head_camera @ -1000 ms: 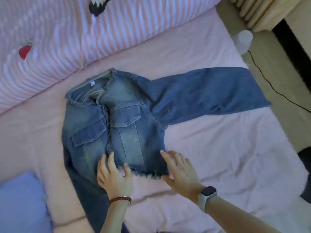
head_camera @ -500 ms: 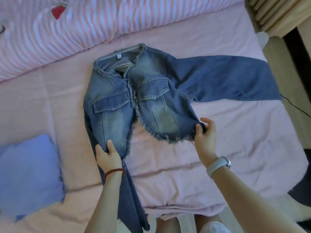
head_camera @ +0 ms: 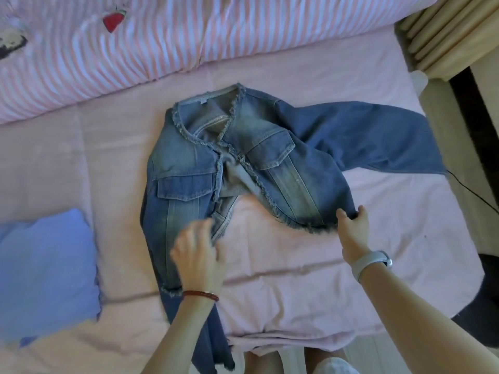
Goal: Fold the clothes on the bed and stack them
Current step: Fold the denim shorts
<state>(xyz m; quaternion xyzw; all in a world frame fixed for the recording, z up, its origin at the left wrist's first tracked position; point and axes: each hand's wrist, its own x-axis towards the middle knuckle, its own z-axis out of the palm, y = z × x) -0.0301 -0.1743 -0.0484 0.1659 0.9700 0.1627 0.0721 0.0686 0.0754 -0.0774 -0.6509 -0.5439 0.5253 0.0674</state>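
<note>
One denim jacket (head_camera: 243,163); one blue folded garment (head_camera: 46,268); two hands.

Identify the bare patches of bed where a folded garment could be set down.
Free: pink sheet right of the right hand, below the denim jacket sleeve; sheet between the striped duvet and blue garment. Crowded: centre, around the left hand.
</note>
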